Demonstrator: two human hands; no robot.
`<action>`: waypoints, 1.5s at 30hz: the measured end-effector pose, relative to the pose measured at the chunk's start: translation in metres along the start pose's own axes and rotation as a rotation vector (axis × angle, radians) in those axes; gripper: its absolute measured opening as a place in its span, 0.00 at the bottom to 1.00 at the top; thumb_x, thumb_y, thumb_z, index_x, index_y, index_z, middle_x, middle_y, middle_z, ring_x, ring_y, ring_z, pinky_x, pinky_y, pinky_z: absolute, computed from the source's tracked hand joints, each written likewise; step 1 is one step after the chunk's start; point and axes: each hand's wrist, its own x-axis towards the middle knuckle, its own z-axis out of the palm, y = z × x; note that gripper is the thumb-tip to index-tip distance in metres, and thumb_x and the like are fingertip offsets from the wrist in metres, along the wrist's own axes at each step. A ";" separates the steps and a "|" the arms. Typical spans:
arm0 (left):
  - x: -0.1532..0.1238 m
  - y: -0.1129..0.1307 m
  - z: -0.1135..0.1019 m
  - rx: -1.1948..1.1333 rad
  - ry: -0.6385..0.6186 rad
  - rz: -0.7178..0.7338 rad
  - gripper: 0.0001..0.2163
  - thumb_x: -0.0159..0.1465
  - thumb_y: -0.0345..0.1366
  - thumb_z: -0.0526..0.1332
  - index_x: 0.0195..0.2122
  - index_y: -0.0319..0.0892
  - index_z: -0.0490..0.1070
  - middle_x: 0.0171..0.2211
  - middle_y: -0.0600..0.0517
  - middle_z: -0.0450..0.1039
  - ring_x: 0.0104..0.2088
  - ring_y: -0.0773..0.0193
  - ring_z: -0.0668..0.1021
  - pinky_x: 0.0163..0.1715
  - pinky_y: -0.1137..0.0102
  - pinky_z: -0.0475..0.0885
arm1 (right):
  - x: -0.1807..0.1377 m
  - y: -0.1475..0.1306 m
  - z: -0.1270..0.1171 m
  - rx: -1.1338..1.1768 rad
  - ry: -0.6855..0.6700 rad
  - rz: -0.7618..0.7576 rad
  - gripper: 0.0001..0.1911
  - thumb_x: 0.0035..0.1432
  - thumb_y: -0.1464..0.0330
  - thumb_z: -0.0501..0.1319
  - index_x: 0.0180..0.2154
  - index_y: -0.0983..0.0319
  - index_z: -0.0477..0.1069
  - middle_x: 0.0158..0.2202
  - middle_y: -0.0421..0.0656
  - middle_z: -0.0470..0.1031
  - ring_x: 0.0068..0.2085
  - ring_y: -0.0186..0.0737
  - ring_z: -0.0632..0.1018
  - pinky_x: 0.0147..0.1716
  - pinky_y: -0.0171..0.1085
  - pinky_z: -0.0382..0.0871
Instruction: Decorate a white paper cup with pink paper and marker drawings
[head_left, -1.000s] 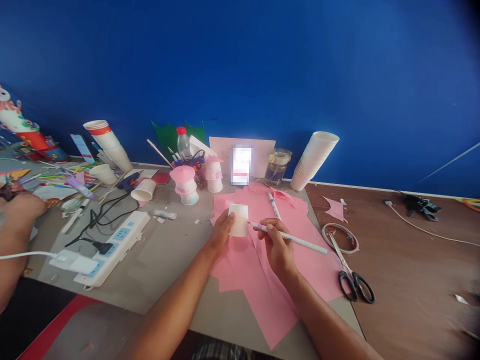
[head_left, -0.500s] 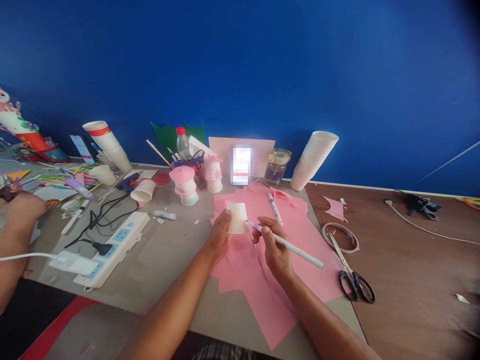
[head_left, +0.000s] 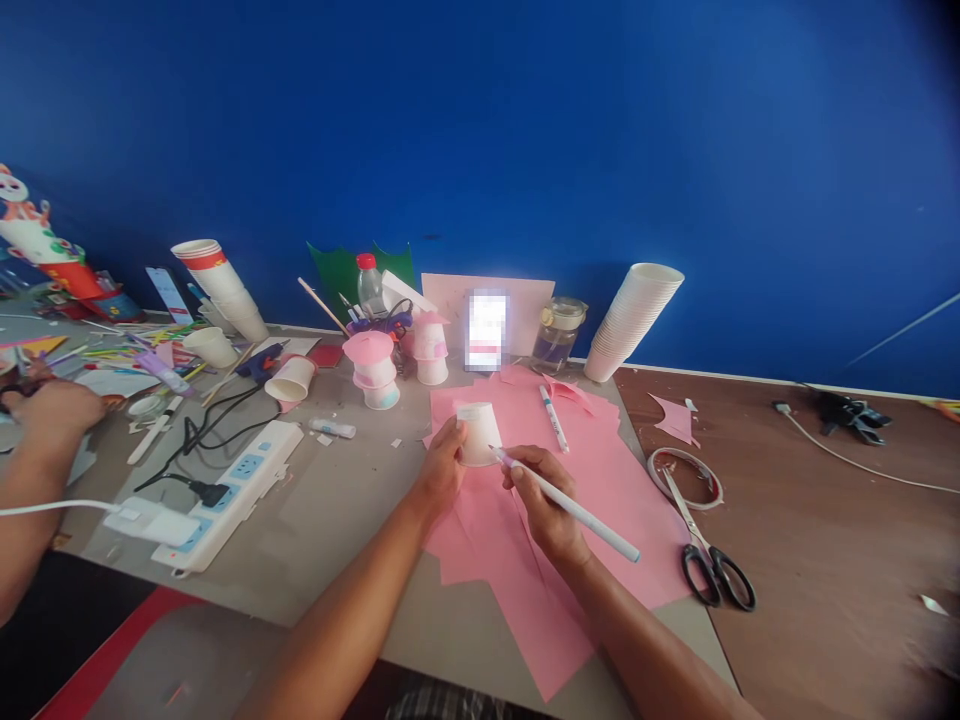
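Blue wall (head_left: 480, 130), cluttered grey table (head_left: 337, 500), left hand (head_left: 442, 468) gripping cup (head_left: 478, 432), right hand (head_left: 549, 505) gripping marker (head_left: 592, 523)

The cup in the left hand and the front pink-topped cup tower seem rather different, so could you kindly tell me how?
The cup is held in the left hand, while the cup tower stands on the table. The cup is a single tier; the tower has two. The cup's visible side is mostly white, whereas the tower has a pink top and more pink below. Both show white cup walls.
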 end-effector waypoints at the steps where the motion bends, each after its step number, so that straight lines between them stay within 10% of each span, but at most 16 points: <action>1: 0.000 0.000 0.000 -0.009 0.003 0.000 0.17 0.55 0.48 0.68 0.25 0.40 0.66 0.24 0.56 0.61 0.26 0.71 0.63 0.27 0.75 0.63 | 0.000 0.002 0.000 -0.002 0.001 0.009 0.08 0.61 0.63 0.59 0.38 0.59 0.73 0.29 0.41 0.73 0.29 0.37 0.74 0.30 0.37 0.71; 45: 0.001 -0.003 -0.002 -0.054 -0.031 -0.026 0.16 0.56 0.49 0.67 0.27 0.40 0.70 0.24 0.55 0.65 0.25 0.70 0.66 0.28 0.74 0.63 | 0.000 0.005 0.004 -0.197 0.038 -0.153 0.07 0.58 0.71 0.55 0.34 0.61 0.72 0.26 0.41 0.74 0.26 0.37 0.73 0.24 0.35 0.67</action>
